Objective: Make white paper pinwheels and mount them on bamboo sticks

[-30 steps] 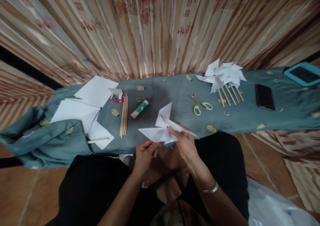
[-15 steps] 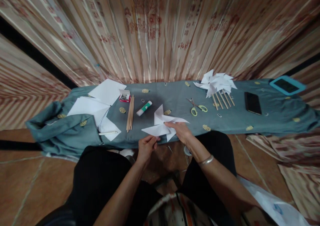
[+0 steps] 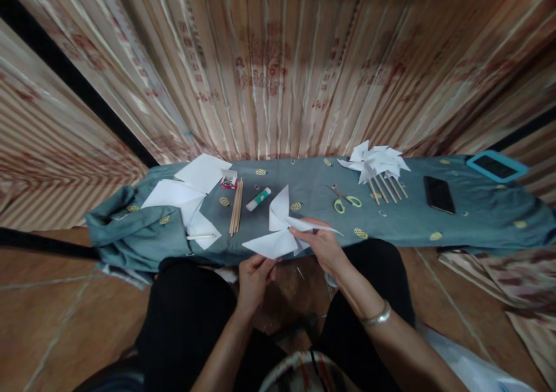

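A white paper pinwheel [image 3: 278, 230] is held over the near edge of the table covered in a blue-grey cloth [image 3: 313, 183]. My right hand [image 3: 321, 246] pinches it at the centre, fingers closed on the folded paper. My left hand [image 3: 255, 273] sits just below its lower left blade, fingers curled at that blade's edge. Whether a pin or stick is in the left fingers cannot be made out.
On the cloth lie white paper sheets [image 3: 186, 192], a red box of pins [image 3: 229, 180], wooden sticks [image 3: 237, 212], a glue stick [image 3: 258, 198], green-handled scissors [image 3: 345, 198], finished pinwheels on sticks [image 3: 377, 163], a black phone [image 3: 438, 194] and a blue-cased tablet [image 3: 496, 165]. A striped curtain hangs behind.
The view has tilted up and drawn back, so the table sits lower in the frame. Both hands stay on the pinwheel; the right hand has shifted its grip at the centre.
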Tool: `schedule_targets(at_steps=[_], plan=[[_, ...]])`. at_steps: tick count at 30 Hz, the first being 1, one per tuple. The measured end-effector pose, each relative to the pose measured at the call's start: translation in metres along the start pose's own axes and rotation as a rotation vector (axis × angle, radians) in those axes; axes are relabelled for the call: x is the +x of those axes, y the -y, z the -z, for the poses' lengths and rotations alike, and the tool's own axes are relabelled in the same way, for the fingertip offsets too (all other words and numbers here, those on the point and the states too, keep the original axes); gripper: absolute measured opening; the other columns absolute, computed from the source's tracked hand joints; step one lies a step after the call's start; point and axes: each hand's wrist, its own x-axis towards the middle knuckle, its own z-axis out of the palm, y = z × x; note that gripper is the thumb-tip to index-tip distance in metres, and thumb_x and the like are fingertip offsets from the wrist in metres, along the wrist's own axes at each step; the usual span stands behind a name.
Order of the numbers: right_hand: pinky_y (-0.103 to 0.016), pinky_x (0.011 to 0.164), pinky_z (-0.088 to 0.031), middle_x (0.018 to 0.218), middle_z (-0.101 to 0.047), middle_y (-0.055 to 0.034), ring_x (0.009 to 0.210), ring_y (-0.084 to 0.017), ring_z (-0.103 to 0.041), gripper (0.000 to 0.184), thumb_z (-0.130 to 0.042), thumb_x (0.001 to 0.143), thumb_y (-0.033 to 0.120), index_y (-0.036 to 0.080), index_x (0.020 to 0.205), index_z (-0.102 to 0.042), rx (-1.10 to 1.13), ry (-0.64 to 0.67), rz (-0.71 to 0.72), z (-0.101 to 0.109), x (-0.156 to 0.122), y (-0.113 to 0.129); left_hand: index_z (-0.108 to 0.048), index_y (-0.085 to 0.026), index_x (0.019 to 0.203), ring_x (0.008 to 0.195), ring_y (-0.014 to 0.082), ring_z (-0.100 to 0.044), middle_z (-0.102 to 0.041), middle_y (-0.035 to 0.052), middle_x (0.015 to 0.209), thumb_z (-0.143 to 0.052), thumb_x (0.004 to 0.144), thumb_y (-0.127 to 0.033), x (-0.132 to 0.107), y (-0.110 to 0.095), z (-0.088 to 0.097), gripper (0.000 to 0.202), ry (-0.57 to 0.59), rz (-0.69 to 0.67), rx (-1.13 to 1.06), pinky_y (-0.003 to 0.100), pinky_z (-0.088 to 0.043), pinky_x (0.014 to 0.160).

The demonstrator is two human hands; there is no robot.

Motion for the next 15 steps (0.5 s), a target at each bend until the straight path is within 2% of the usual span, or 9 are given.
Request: schedule_targets(at_steps=[2,5,8,11,15], plan=[[-0.026,0.055,-0.042,0.063,-0.068,-0.0007,0.057,-0.014,-0.056,0.019,-0.078,0.055,0.029,0.017,0.067,-0.069,-0.068,-0.035,0.121,-0.004,-0.017,0.007,-0.061,-0.014,0.049,0.04,0.0052,-0.03,-0.042,-0.0049,0.037,-0.073,0.06,-0.041,-0.01,-0.004,0.001,0.032,-0.001,-0.019,-0.002,0.022,-0.019,0.047],[-0.025,0.06,-0.046,0.077,-0.074,-0.0028,0.069,-0.018,-0.064,0.009,-0.071,0.064,0.024,0.019,0.072,-0.071,-0.143,-0.036,0.289,-0.009,-0.04,0.015,-0.06,-0.014,0.048,0.038,0.0052,-0.03,-0.041,-0.0051,0.035,-0.072,0.061,-0.039,-0.019,-0.007,-0.001,0.03,0.009,-0.025,-0.019,0.022,-0.019,0.046],[-0.024,0.064,-0.049,0.09,-0.075,-0.0039,0.08,-0.02,-0.068,0.014,-0.068,0.069,0.02,0.021,0.082,-0.071,-0.202,-0.044,0.384,-0.012,-0.055,0.02,-0.064,-0.014,0.05,0.036,0.0048,-0.028,-0.041,-0.005,0.034,-0.07,0.061,-0.036,-0.021,-0.007,-0.004,0.025,0.021,-0.031,-0.072,0.022,-0.018,0.045],[-0.024,0.069,-0.051,0.095,-0.074,-0.0037,0.089,-0.021,-0.069,0.02,-0.069,0.068,0.015,0.022,0.086,-0.07,-0.277,-0.064,0.482,-0.013,-0.057,0.019,-0.062,-0.015,0.047,0.035,0.0038,-0.026,-0.039,-0.0056,0.033,-0.069,0.058,-0.032,-0.018,-0.01,-0.009,0.022,0.026,-0.024,-0.136,0.021,-0.018,0.043],[-0.024,0.075,-0.051,0.096,-0.073,-0.0024,0.09,-0.019,-0.068,0.021,-0.071,0.07,0.014,0.024,0.088,-0.069,-0.308,-0.08,0.583,-0.013,-0.05,0.018,-0.058,-0.015,0.046,0.034,0.0024,-0.023,-0.038,-0.0067,0.034,-0.068,0.055,-0.028,-0.013,-0.014,-0.016,0.018,0.006,0.002,-0.182,0.02,-0.016,0.041]])
